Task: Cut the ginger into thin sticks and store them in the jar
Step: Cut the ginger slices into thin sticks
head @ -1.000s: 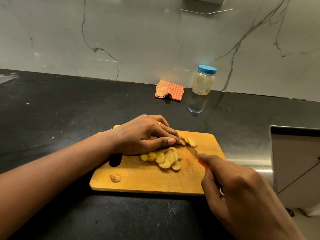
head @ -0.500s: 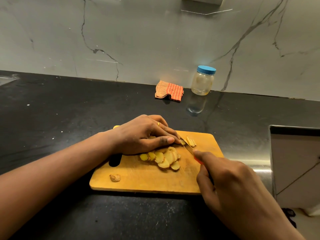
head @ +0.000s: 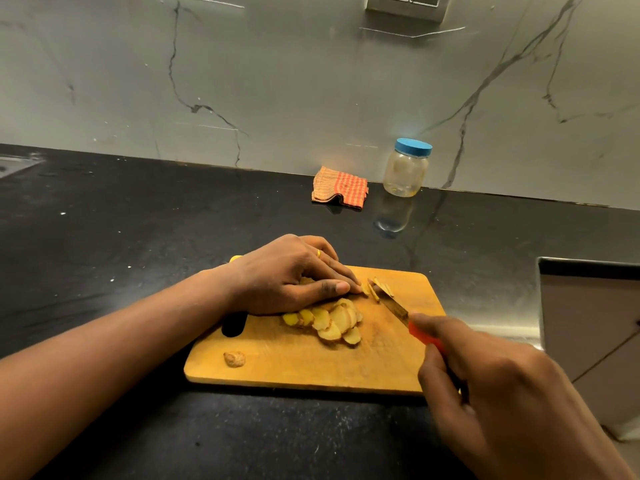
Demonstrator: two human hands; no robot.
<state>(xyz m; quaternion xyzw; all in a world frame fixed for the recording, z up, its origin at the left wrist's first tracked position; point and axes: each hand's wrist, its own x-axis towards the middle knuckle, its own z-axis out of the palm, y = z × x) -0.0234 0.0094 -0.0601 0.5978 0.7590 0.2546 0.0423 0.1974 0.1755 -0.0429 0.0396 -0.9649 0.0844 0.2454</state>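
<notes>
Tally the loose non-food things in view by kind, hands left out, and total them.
Cutting board: 1
Knife: 1
Jar: 1
Checked cloth: 1
Yellow item, mostly hidden behind the left hand: 1
Total: 5

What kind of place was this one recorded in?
Most likely a home kitchen: a black stone counter against a marble-look wall, a wooden cutting board with sliced ginger and a knife, and a blue-lidded jar.
</notes>
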